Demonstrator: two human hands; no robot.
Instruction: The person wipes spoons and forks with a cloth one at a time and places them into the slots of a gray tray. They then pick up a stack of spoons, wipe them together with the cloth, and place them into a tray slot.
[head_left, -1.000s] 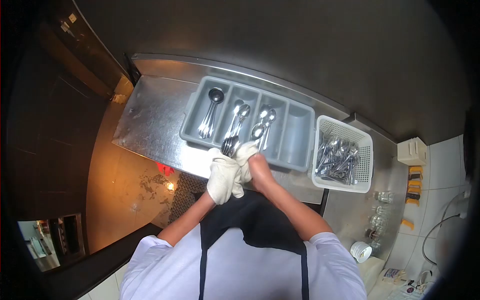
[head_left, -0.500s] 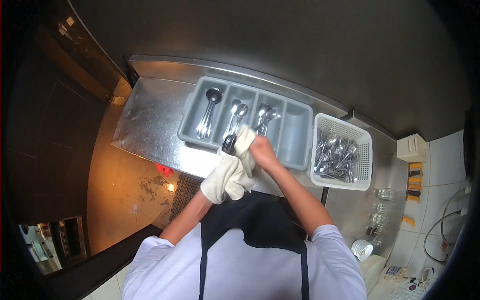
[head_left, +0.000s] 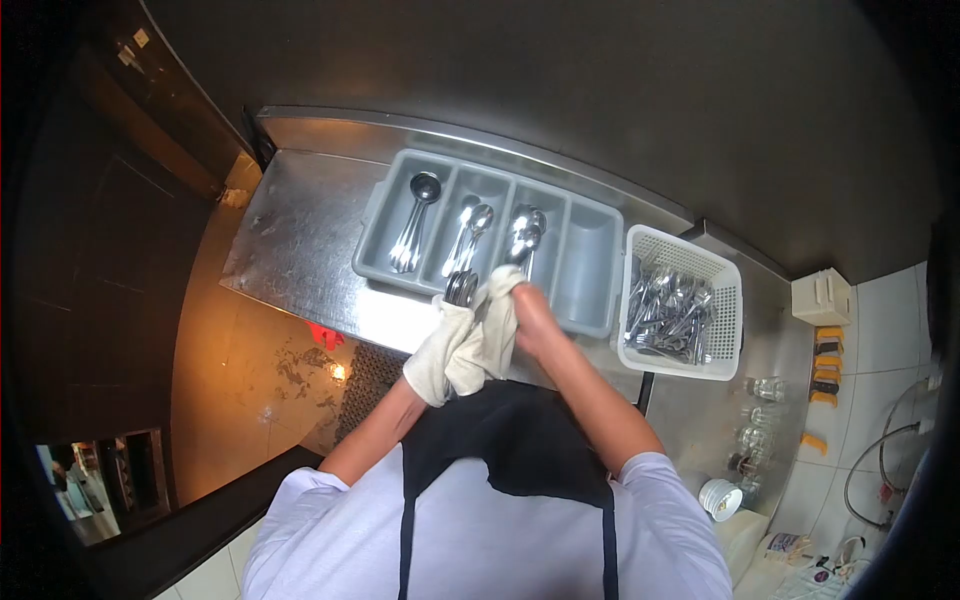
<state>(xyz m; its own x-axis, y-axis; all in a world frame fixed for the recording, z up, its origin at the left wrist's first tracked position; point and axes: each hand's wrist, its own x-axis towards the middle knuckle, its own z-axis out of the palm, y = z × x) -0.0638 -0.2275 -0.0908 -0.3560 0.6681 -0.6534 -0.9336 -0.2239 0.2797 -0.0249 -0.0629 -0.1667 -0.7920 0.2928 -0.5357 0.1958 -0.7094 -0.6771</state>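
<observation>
A white cloth (head_left: 487,335) covers my left hand (head_left: 436,362), which is closed around a bunch of metal cutlery (head_left: 461,288) whose ends poke out of the top. The exact kind of cutlery is hard to make out. My right hand (head_left: 533,312) grips the upper end of the same cloth, just right of the bunch. Both hands are at the front edge of a grey divided cutlery tray (head_left: 372,268). Its left compartment has round-bowled spoons (head_left: 414,222), the second has spoons (head_left: 470,235), and the third has more spoons (head_left: 526,235).
Right of the tray stands a white perforated basket (head_left: 725,300) full of mixed cutlery. Several glasses (head_left: 760,415) and a stack of white containers (head_left: 720,498) are farther right on the steel counter (head_left: 290,225). A dark wall rises behind.
My right hand and the cloth end have shifted slightly down and right, away from the bunch. More of the cutlery ends now show.
</observation>
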